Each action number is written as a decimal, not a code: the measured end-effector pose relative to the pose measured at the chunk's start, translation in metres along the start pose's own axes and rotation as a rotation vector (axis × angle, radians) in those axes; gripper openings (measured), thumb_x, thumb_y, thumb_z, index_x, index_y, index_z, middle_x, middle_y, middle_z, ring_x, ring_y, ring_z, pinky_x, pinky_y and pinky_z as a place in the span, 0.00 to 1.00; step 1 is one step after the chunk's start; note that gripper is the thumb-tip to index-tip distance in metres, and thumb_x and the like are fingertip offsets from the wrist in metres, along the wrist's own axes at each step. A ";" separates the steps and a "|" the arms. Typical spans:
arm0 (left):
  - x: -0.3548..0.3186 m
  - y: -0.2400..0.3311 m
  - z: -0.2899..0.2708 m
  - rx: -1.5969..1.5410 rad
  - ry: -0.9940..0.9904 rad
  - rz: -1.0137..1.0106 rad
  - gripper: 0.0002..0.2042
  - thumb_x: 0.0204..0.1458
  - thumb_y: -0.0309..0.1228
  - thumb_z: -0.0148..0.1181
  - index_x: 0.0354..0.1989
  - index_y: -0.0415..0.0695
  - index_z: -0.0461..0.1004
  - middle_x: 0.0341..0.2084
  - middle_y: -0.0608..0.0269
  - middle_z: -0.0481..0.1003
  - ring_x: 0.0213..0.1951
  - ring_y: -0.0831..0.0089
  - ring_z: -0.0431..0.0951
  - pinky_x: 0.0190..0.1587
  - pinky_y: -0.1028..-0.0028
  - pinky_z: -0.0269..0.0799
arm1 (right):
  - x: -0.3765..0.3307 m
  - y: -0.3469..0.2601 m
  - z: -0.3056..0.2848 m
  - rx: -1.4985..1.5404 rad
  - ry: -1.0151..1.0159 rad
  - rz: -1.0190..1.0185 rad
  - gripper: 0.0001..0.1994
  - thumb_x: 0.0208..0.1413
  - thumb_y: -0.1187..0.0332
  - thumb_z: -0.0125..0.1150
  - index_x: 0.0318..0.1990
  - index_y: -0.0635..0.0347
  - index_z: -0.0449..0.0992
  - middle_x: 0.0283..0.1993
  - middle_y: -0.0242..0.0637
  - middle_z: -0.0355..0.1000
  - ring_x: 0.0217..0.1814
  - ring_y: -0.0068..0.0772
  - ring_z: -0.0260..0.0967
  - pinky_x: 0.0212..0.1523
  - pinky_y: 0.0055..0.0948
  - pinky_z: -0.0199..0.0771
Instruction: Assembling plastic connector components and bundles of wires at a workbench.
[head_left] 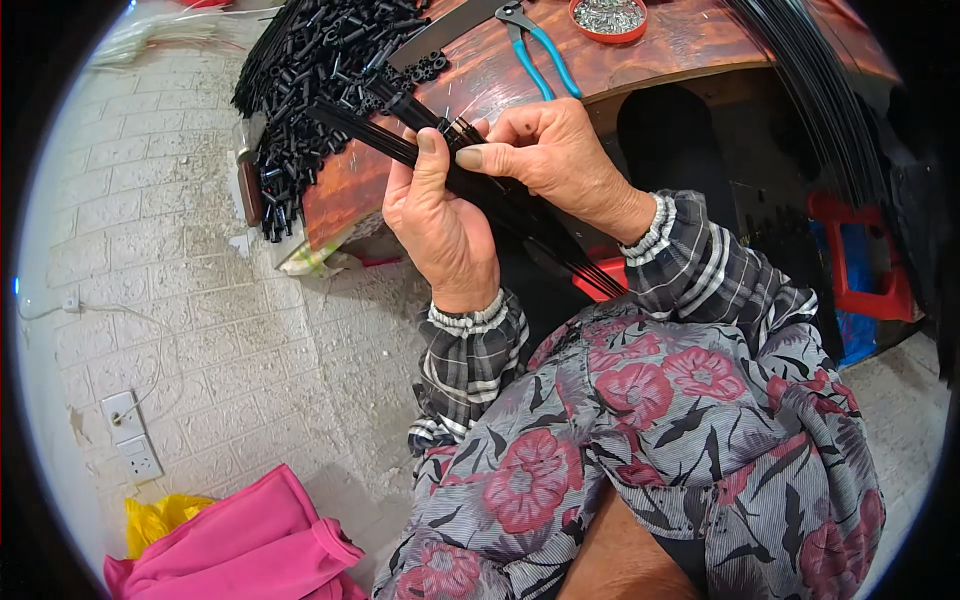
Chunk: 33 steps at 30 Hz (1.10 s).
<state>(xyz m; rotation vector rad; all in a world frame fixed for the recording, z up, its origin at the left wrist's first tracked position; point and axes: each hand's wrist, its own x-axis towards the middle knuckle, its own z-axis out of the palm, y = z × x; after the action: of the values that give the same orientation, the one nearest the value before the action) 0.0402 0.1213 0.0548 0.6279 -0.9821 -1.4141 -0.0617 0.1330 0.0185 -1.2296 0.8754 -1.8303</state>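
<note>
Hands meet over a bundle of thin black rods (520,215) in the head view, just in front of the near edge of a worn reddish-brown wooden table (640,60). The left hand (440,225) is closed around the bundle, thumb laid along it, while the right hand (545,150) pinches the rods' far ends between thumb and forefinger — both are gripping the same bundle. The rods slant from upper left, over the table edge, down to the right toward the person's lap, where they pass behind the right wrist. Both forearms wear plaid sleeves with gathered cuffs, above floral trousers.

On the table's far left lies a heap of short black plastic tubes (310,70), spilling toward the left edge. Farther right rest pliers with blue handles (535,50) and, beside them, a red dish of small metal parts (608,18). Long black strips (820,90) arc down at the far right — near a red stool (860,265). On the tiled floor at near left sit a pink cloth (250,545) and a white power strip (130,435).
</note>
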 end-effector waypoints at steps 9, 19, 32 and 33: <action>0.000 0.001 -0.008 -0.016 0.002 -0.022 0.09 0.50 0.27 0.53 0.37 0.36 0.68 0.31 0.63 0.71 0.34 0.75 0.72 0.41 0.77 0.67 | 0.000 -0.008 -0.009 0.166 -0.111 0.324 0.11 0.44 0.64 0.64 0.20 0.60 0.73 0.15 0.23 0.63 0.14 0.10 0.55 0.13 0.11 0.51; -0.001 0.002 -0.003 -0.042 0.021 -0.097 0.08 0.50 0.26 0.54 0.37 0.37 0.68 0.32 0.65 0.71 0.35 0.77 0.70 0.41 0.78 0.66 | -0.006 -0.007 0.000 -0.031 0.037 0.123 0.10 0.45 0.69 0.62 0.19 0.64 0.71 0.15 0.22 0.62 0.18 0.09 0.54 0.16 0.13 0.52; 0.007 0.003 -0.003 -0.010 0.038 -0.027 0.11 0.50 0.26 0.53 0.41 0.36 0.67 0.33 0.65 0.70 0.36 0.78 0.69 0.42 0.80 0.64 | -0.001 -0.013 0.011 -0.132 0.089 0.035 0.11 0.45 0.70 0.62 0.18 0.64 0.69 0.15 0.20 0.59 0.18 0.09 0.51 0.16 0.14 0.50; 0.007 0.003 -0.004 -0.032 0.015 -0.037 0.11 0.50 0.26 0.53 0.42 0.36 0.67 0.33 0.66 0.70 0.36 0.78 0.69 0.42 0.80 0.64 | -0.001 -0.011 0.011 -0.121 0.110 0.021 0.10 0.45 0.70 0.62 0.18 0.64 0.69 0.15 0.20 0.59 0.18 0.09 0.51 0.16 0.14 0.50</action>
<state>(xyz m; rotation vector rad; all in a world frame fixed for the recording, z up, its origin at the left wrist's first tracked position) 0.0445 0.1144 0.0570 0.6351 -0.9381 -1.4531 -0.0530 0.1372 0.0309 -1.1970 1.0702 -1.8657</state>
